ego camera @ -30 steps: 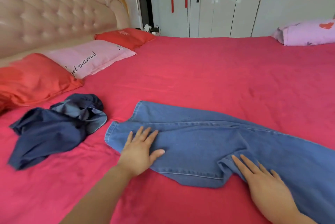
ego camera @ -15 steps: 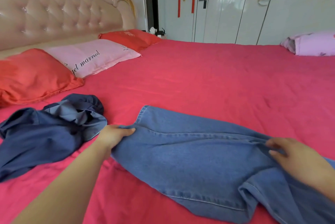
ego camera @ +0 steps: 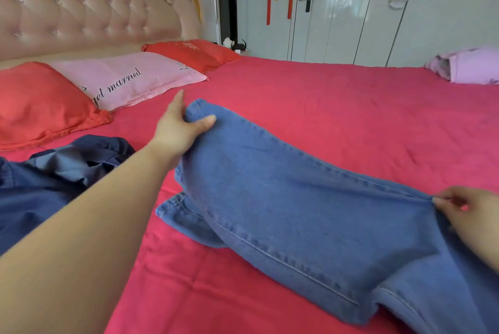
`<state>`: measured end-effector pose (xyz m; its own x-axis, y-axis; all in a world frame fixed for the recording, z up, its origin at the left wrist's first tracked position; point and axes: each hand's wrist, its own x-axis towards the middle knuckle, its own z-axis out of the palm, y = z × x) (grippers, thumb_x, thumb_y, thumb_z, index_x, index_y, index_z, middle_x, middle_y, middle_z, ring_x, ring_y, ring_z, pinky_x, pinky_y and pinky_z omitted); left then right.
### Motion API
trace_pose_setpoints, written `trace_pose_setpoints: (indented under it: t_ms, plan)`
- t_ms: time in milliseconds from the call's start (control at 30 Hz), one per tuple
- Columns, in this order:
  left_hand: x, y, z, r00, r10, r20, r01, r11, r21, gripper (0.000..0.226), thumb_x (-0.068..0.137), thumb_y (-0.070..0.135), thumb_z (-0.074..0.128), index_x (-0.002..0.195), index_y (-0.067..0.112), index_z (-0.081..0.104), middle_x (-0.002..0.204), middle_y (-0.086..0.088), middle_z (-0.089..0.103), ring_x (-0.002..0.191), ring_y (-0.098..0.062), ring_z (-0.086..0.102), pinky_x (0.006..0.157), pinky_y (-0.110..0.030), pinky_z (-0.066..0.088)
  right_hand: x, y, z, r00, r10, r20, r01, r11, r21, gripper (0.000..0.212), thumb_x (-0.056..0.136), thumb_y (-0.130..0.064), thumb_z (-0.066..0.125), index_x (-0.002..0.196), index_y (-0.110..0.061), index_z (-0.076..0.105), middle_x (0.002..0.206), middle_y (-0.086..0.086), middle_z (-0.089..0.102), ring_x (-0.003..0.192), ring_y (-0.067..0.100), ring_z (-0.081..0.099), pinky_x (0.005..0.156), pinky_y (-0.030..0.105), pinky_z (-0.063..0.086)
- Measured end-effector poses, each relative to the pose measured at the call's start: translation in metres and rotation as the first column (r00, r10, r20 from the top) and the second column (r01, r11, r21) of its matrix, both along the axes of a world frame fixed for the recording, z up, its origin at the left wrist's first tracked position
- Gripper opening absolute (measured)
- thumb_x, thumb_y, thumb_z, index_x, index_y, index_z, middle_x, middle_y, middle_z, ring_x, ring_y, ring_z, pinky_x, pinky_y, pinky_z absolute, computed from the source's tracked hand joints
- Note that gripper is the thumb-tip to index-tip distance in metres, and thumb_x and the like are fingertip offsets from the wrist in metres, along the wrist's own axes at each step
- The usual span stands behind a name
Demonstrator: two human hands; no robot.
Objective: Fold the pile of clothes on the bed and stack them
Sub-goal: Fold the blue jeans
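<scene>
A: Your jeans (ego camera: 310, 212) lie across the near middle of the bed (ego camera: 324, 106), with their left end lifted off it. Your left hand (ego camera: 183, 128) grips that end, thumb on top and most of the other fingers hidden behind the cloth.

B: Your right hand (ego camera: 469, 214), at the right edge of view, pinches the far edge of the jeans between thumb and fingertips. So you hold one layer stretched between both hands.

A: I'd judge you are laying one leg onto the other. The lower layer (ego camera: 178, 209) rests on the bed, nearer you and a little askew.

B: Then pull the cloth taut and lower it so hem meets hem and seam meets seam. Set the left end down last.

A: Mind the dark garment (ego camera: 40, 193) just left of the jeans, and don't drag it in. Smooth with flat palms before the next fold.
</scene>
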<state>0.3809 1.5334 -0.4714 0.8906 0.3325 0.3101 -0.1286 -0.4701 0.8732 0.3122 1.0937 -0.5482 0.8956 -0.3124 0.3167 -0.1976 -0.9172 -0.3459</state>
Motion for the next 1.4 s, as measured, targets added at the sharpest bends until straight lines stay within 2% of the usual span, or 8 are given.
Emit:
trace_pose_setpoints:
  t_ms: [200,333,567,733,833,967,1167,1400]
  plan:
    - [-0.027,-0.005,-0.084,0.890,0.190,-0.415,-0.143,0.979,0.143,0.074,0.086,0.044,0.060,0.138,-0.002,0.033,0.140,-0.020,0.043,0.129,-0.031,0.042,0.099,-0.033,0.033,-0.015,0.022,-0.016,0.977,0.168,-0.133,-0.165,0.986,0.032,0.032,0.076,-0.013,0.072,0.107,-0.013,0.066,0.102,0.019,0.064,0.094,0.034,0.058,0.090,0.041,0.044]
    - [-0.029,0.016,-0.094,0.860,0.186,-0.475,-0.178,0.982,0.061,0.066,0.092,0.056,0.036,0.123,0.001,0.054,0.129,-0.018,0.054,0.122,-0.032,0.048,0.100,-0.036,0.033,-0.051,0.045,-0.001,0.943,0.332,-0.028,-0.328,0.939,0.105,0.018,0.080,-0.047,0.063,0.095,-0.044,0.056,0.098,-0.004,0.062,0.079,0.005,0.055,0.084,0.030,0.041]
    - [-0.045,0.022,-0.082,0.803,0.147,-0.578,-0.062,0.985,0.164,0.038,0.089,0.039,0.057,0.086,0.002,0.062,0.093,-0.020,0.062,0.085,-0.029,0.056,0.072,-0.031,0.039,-0.103,0.084,0.006,0.756,0.558,-0.342,-0.551,0.825,0.129,0.077,0.036,-0.102,0.028,0.106,-0.072,0.040,0.119,-0.042,0.039,0.114,-0.017,0.040,0.099,0.008,0.029]
    - [-0.058,0.023,-0.072,0.766,0.174,-0.619,-0.085,0.982,0.171,0.039,0.094,0.028,0.048,0.105,-0.007,0.064,0.110,-0.028,0.062,0.100,-0.036,0.058,0.081,-0.037,0.044,-0.107,0.068,-0.034,0.848,0.446,-0.286,-0.485,0.871,-0.081,0.092,0.044,-0.025,0.085,0.128,-0.037,0.050,0.123,0.001,0.059,0.110,0.027,0.062,0.085,0.039,0.052]
    - [-0.072,0.027,-0.062,0.825,0.094,-0.557,-0.132,0.991,-0.028,0.016,0.092,0.014,0.050,0.086,0.002,0.058,0.089,-0.023,0.057,0.076,-0.034,0.056,0.061,-0.040,0.050,-0.109,0.069,-0.028,0.875,0.455,-0.165,-0.467,0.883,-0.041,0.082,0.052,0.016,0.064,0.122,-0.027,0.059,0.118,-0.007,0.059,0.109,0.024,0.061,0.090,0.035,0.050]
    - [-0.088,0.047,-0.035,0.879,0.062,-0.473,-0.161,0.972,-0.172,0.022,0.091,0.008,0.051,0.070,0.011,0.046,0.067,-0.007,0.041,0.056,-0.017,0.040,0.031,-0.011,0.036,-0.119,0.070,0.006,0.858,0.506,-0.091,-0.506,0.862,0.026,0.074,0.058,0.012,0.054,0.116,-0.033,0.061,0.108,-0.016,0.062,0.099,0.007,0.063,0.085,0.010,0.039]
    - [-0.134,0.082,-0.030,0.853,0.032,-0.521,-0.255,0.897,-0.362,0.025,0.083,-0.007,0.046,0.064,0.010,0.043,0.060,-0.010,0.037,0.054,-0.018,0.037,0.035,-0.014,0.040,-0.156,0.063,0.028,0.709,0.612,-0.351,-0.624,0.776,0.095,0.084,0.085,-0.020,0.062,0.103,-0.088,0.014,0.122,-0.056,0.029,0.122,-0.026,0.024,0.099,-0.005,0.018]
    - [-0.177,0.072,-0.066,0.858,0.127,-0.498,-0.374,0.820,-0.434,0.022,0.071,0.014,0.072,0.067,0.009,0.051,0.055,-0.006,0.050,0.048,-0.014,0.050,0.050,-0.024,0.049,-0.175,0.097,0.015,0.720,0.535,-0.442,-0.589,0.808,0.017,0.079,0.088,-0.033,0.059,0.142,-0.042,0.002,0.152,-0.014,0.007,0.144,0.010,0.009,0.113,0.018,0.012]
